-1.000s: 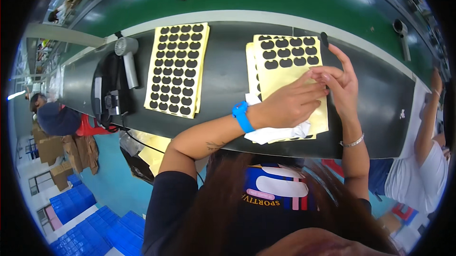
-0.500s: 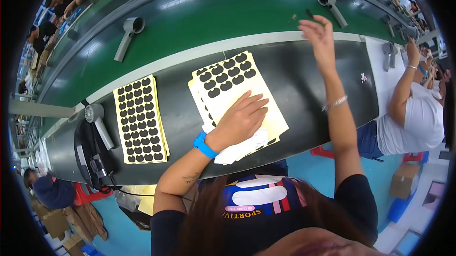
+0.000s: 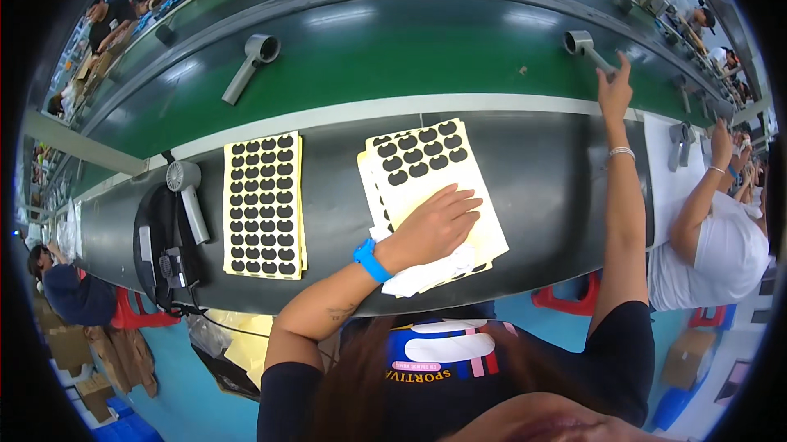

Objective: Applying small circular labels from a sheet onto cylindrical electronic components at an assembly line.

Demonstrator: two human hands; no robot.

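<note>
My left hand lies flat, fingers extended, on a stack of yellowish sticker sheets. The top sheet carries several rows of black rounded stickers at its far end, and its near part is bare. Crumpled white paper lies beneath that hand and wrist. My right hand reaches out over the green conveyor belt. Its thumb and forefinger are spread at the handle end of a grey handheld fan; a firm grip does not show.
A fuller stack of sticker sheets lies on the dark table to the left. Beside it are another handheld fan and a black bag. A third fan lies on the belt. A co-worker sits at the right.
My right hand has moved right across the belt to the fan's handle. The small dark piece near its fingertips no longer shows. My left hand stays on the sheets; the view has shifted.
</note>
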